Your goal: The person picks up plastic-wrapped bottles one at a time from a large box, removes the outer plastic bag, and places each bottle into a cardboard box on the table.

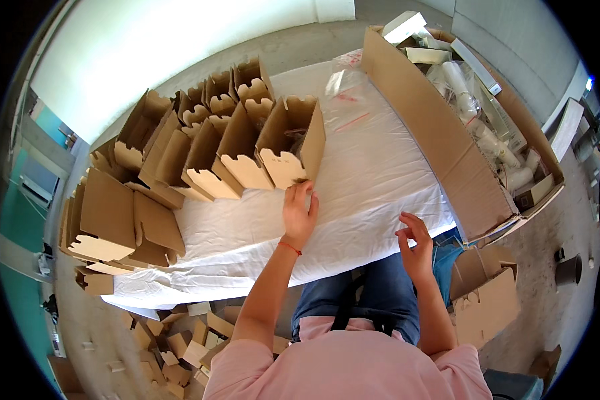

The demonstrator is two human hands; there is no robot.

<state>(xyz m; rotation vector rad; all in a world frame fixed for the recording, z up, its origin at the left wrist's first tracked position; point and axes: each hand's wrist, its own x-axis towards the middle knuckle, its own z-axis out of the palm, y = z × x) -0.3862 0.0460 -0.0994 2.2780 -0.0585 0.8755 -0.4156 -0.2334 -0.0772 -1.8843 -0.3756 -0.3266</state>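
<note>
My left hand [299,217] is at the front lower edge of an open-topped cardboard box [283,168], the nearest at the right end of a group. Its fingers are bent with the thumb apart, and the fingertips meet or nearly meet the box; whether they press on it I cannot tell. Something clear and dark lies inside that box, too small to name. Above the table's near edge hovers my right hand [417,250], fingers curved and apart, holding nothing. Several more open cardboard boxes [210,159] with notched front flaps stand in rows beside the first.
White cloth [373,173] covers the table, with a clear plastic bag [347,81] on it. A large carton [440,147] at right holds white tubes, small boxes and wrapping. Folded cardboard boxes [107,213] stand at left. Loose boxes [179,343] and another carton [483,300] are below.
</note>
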